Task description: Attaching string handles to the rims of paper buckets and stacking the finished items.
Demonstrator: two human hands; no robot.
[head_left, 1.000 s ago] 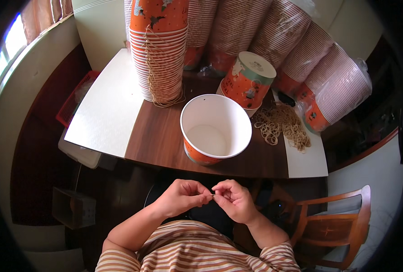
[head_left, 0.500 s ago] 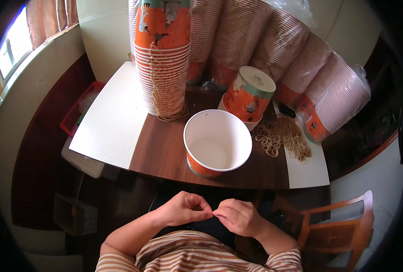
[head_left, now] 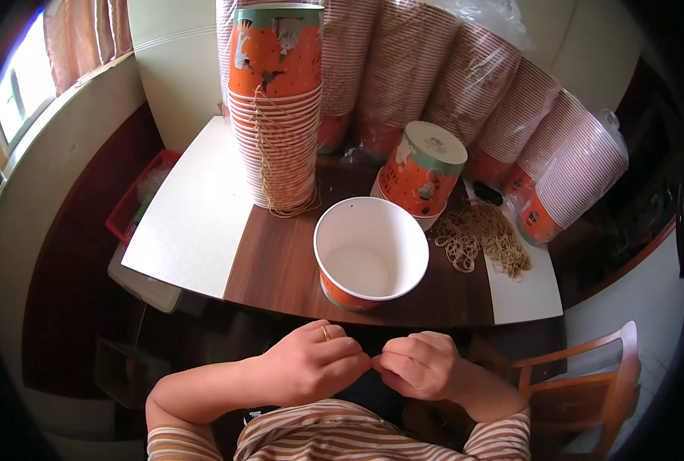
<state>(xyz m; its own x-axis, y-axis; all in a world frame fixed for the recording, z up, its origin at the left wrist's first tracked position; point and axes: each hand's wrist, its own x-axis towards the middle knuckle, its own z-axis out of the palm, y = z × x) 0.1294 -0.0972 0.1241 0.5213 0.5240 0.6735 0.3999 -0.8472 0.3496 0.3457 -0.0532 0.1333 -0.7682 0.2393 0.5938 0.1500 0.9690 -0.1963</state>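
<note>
In front of my body, below the table's near edge, my left hand [head_left: 317,363] and my right hand [head_left: 419,366] meet at the fingertips. Both have curled, pinching fingers; whatever lies between them is too small or hidden to make out. Just beyond them stands a wide paper bucket [head_left: 338,290], orange outside and white inside, its open mouth up. Behind it on the right, a short stack of upside-down orange paper buckets [head_left: 419,178] rests on the table. Beside that lies a heap of tan elastic-looking loops [head_left: 486,240].
A tall stack of nested buckets [head_left: 280,142] rises at the back left, with tan loops [head_left: 263,157] hung down its side. Plastic-wrapped bucket stacks [head_left: 407,65] line the back. The table [head_left: 184,223] has white ends. A wooden chair [head_left: 580,380] stands right; a red basket [head_left: 119,223] sits left.
My hands have turned and risen slightly, elbows spreading outward; the left hand now shows its back. Their fingertips remain together. The whole scene sits a little lower in the view.
</note>
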